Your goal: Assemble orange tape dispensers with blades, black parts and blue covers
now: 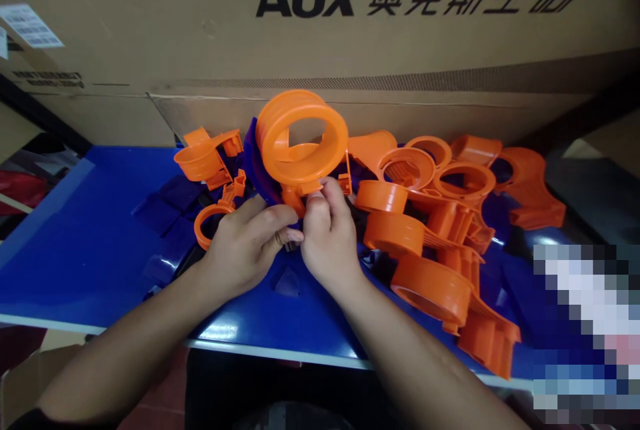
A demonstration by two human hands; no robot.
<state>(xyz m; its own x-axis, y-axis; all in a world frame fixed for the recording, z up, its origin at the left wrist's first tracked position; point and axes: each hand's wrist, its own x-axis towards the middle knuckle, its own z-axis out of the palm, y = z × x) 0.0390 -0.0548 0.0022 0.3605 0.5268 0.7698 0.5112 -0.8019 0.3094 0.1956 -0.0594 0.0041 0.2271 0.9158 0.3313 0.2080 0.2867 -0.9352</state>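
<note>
An orange plastic tape dispenser stands raised in front of me, its big ring facing up and toward me. A dark blue curved piece lies along its left side. My right hand is closed around the lower end, thumb and fingers pressed just under the ring. My left hand is curled at the same end, its fingertips pinched beside the right thumb against the lower part. The fingers hide most of that end, and a small dark bit below the left fingertips is unclear.
Several orange tape dispensers are heaped on the right of the blue table. More orange parts and dark blue pieces lie on the left. A large cardboard box stands behind. The lower right corner is pixelated.
</note>
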